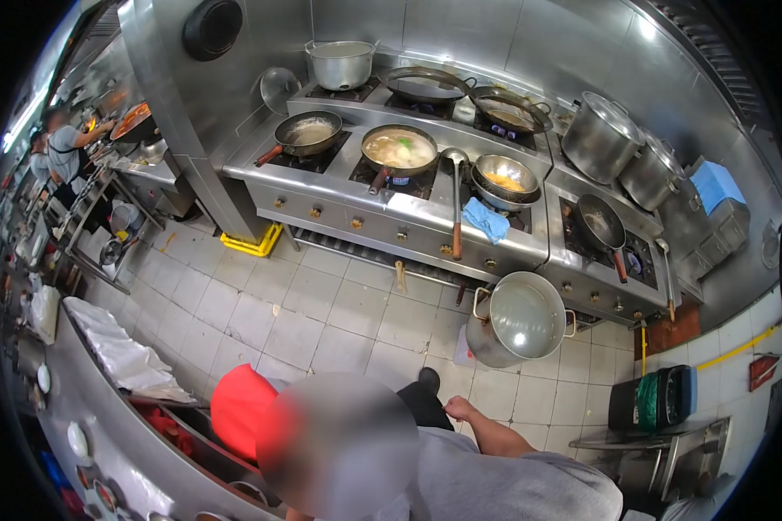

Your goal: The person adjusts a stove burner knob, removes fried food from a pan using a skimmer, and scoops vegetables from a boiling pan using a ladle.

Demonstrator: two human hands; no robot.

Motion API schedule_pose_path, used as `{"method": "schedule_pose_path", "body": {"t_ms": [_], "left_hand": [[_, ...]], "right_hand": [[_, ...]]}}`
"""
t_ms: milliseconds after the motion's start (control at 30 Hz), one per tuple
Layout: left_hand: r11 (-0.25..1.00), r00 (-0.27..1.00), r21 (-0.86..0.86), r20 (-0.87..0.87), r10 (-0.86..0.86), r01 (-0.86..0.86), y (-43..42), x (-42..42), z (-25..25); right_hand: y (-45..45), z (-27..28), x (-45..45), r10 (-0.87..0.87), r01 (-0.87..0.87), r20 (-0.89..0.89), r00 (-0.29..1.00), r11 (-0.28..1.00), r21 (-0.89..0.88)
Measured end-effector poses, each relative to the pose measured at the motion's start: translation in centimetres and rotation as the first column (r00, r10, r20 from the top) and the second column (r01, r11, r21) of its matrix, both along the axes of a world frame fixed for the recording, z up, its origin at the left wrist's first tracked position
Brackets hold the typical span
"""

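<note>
My right hand (pixel 459 408) hangs beside my dark trousers above the tiled floor, its fingers curled closed with nothing visible in them. A large metal stockpot (pixel 520 319) of pale liquid stands nearest to it, apart from the hand. My left hand is hidden; only a little skin of that arm shows at the bottom edge. A blurred patch covers the head area, and a bright red item (pixel 241 408) lies beside it. Along the stove, a frying pan (pixel 400 149) holds a pale bubbling liquid with something green. A long-handled ladle (pixel 457 204) rests beside it.
The stove (pixel 321 213) carries several pans, a pot (pixel 341 65) and lidded stockpots (pixel 601 139). A blue cloth (pixel 487 220) hangs at its front. Behind me runs a steel counter (pixel 104 434). A bin (pixel 652 399) stands right. Other people (pixel 65 143) work far left.
</note>
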State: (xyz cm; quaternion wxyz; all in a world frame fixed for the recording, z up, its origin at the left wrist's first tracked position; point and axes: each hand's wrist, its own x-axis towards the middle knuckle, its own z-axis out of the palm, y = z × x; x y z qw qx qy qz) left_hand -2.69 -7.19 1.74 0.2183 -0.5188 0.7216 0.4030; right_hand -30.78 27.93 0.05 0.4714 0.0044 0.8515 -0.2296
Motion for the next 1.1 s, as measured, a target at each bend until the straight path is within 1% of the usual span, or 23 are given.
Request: {"method": "schedule_pose_path", "body": {"t_ms": [67, 200, 300, 367, 400, 467, 567, 600, 667, 700, 767, 800, 867, 900, 967, 1033, 1100], "left_hand": [[1.000, 1.000, -0.013, 0.022, -0.014, 0.014, 0.0, 0.0, 0.0], [0.999, 0.999, -0.007, 0.007, -0.035, 0.035, -0.4, 0.4, -0.8], [0.999, 0.997, -0.031, 0.061, -0.039, 0.041, -0.5, 0.5, -0.9], [0.994, 0.995, -0.052, -0.002, -0.100, 0.100, -0.5, 0.4, -0.3], [0.994, 0.995, -0.052, -0.002, -0.101, 0.101, -0.5, 0.3, -0.2], [0.985, 0.987, -0.068, -0.013, -0.162, 0.160, -0.5, 0.2, -0.1], [0.984, 0.986, -0.061, -0.007, -0.167, 0.166, -0.5, 0.1, -0.3], [0.985, 0.986, -0.060, -0.007, -0.165, 0.164, -0.5, 0.2, -0.7], [0.996, 0.995, -0.055, -0.075, -0.072, 0.068, -0.4, 0.9, -2.3], [0.996, 0.995, -0.054, -0.075, -0.071, 0.067, -0.3, 0.8, -2.1], [0.992, 0.997, -0.121, -0.061, -0.040, 0.032, -0.1, 0.7, -1.8], [0.992, 0.997, -0.119, -0.061, -0.038, 0.031, 0.0, 0.7, -2.1], [0.993, 0.988, -0.114, -0.152, 0.016, -0.034, 0.2, 1.3, -3.7], [0.993, 0.988, -0.113, -0.151, 0.019, -0.036, 0.2, 1.3, -3.3], [0.999, 0.994, 0.030, -0.102, -0.032, 0.036, 0.1, 1.0, -2.2], [0.999, 0.995, 0.035, -0.087, -0.038, 0.041, 0.3, 0.6, -1.1], [0.998, 0.996, 0.040, -0.073, -0.044, 0.047, 0.2, 0.5, -1.1]], "right_hand": [[0.0, 0.1, 0.0, 0.015, -0.015, 0.004, 1.000, 1.000, -0.002], [0.2, -0.1, 0.3, 0.007, -0.007, -0.001, 1.000, 1.000, -0.007], [0.5, -0.8, 0.6, 0.018, -0.018, -0.002, 1.000, 1.000, -0.007], [0.7, -1.0, 0.7, 0.034, -0.034, 0.002, 0.999, 0.999, 0.001], [0.8, -1.1, 0.8, 0.024, -0.024, 0.005, 1.000, 1.000, 0.002], [0.9, -1.2, 0.9, 0.013, -0.013, 0.008, 1.000, 1.000, 0.004], [1.1, -1.3, 0.9, 0.018, -0.019, 0.019, 1.000, 1.000, 0.019], [1.1, -1.0, 1.0, 0.013, -0.013, 0.011, 1.000, 1.000, 0.016], [1.0, -0.7, 1.0, 0.010, -0.010, 0.003, 1.000, 1.000, 0.014], [1.0, -0.6, 0.9, 0.010, -0.010, 0.012, 1.000, 1.000, 0.020], [1.0, -0.4, 0.8, 0.010, -0.011, 0.020, 1.000, 1.000, 0.028], [1.0, -0.2, 0.8, 0.008, -0.009, 0.024, 1.000, 1.000, 0.025], [1.0, -0.1, 0.9, 0.010, -0.011, 0.030, 0.999, 1.000, 0.026], [1.0, -0.3, 0.8, 0.010, -0.011, 0.030, 1.000, 1.000, 0.028], [1.1, -0.8, 0.9, 0.012, -0.012, 0.029, 1.000, 0.999, 0.031], [1.1, -0.8, 1.2, -0.009, 0.009, -0.016, 1.000, 1.000, 0.005], [1.0, 0.0, 1.3, -0.002, 0.002, -0.002, 1.000, 1.000, 0.012]]}}
